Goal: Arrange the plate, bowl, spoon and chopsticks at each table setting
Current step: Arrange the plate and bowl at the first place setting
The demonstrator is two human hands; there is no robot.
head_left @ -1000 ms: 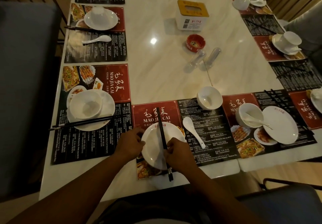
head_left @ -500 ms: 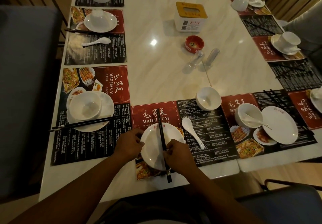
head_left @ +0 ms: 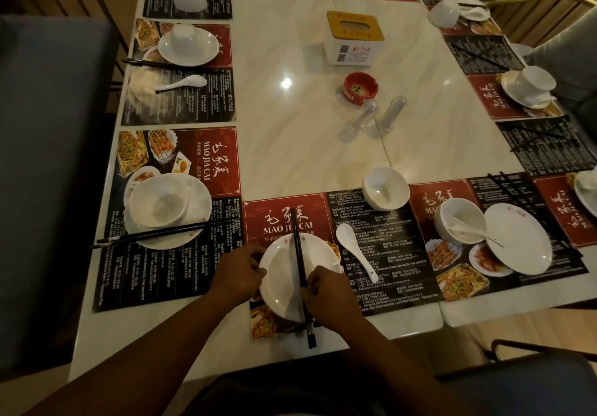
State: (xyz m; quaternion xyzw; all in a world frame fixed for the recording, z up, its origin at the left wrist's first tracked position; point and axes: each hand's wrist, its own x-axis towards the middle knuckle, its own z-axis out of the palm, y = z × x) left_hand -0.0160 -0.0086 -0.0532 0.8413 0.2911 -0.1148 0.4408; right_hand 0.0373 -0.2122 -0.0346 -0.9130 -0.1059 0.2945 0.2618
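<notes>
1. The left hand (head_left: 238,273) grips the left rim of the plate (head_left: 279,281) on the near placemat (head_left: 403,254).
2. The right hand (head_left: 329,297) pinches the chopsticks (head_left: 297,247), which lie across the plate.
3. The spoon (head_left: 355,250) lies just right of the plate, and the bowl (head_left: 384,189) stands beyond it.

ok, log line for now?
left hand: grips round white plate | right hand: pinches black chopsticks across plate | white spoon, small white bowl: untouched
</notes>
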